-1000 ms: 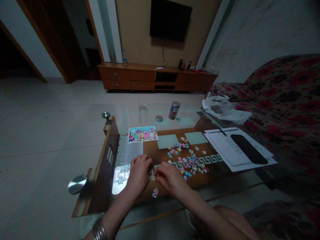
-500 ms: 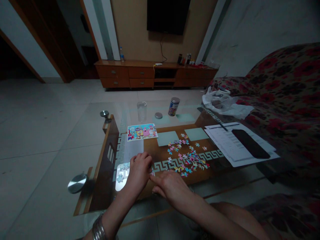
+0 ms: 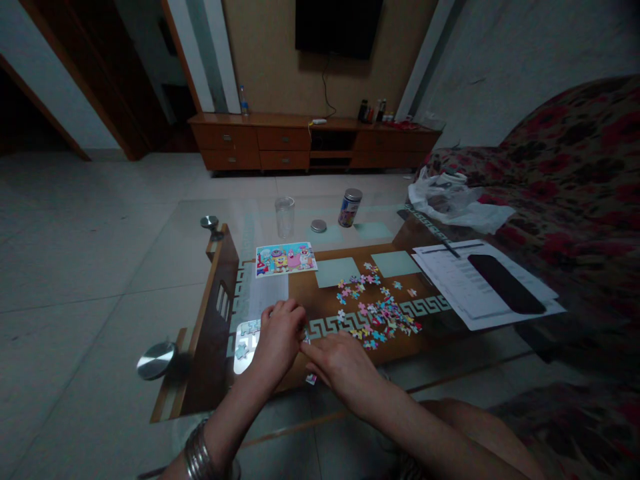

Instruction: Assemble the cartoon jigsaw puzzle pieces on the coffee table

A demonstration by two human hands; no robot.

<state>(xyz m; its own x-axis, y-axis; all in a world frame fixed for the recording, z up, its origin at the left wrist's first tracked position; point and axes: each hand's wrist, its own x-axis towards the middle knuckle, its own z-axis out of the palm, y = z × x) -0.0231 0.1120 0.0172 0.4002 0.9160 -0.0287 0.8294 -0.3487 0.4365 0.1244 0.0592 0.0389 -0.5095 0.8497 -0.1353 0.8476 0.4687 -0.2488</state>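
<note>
Glass tumbler (image 3: 285,216) beyond puzzle pieces (image 3: 379,313)

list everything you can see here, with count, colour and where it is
glass table: 1, clear top on brown wood frame, centre
loose puzzle pieces: many, multicoloured, table middle
picture card: 1, colourful cartoon, behind the hands
drinking glass: 1, clear, far side
can: 1, printed, silver top, far side
round lid: 1, silver, between glass and can
papers: 1 stack, white, table right
dark flat object: 1, black, on papers
plastic bag: 1, white, on floral sofa
left hand: 1, fingers curled, near edge
right hand: 1, touching left hand
</note>
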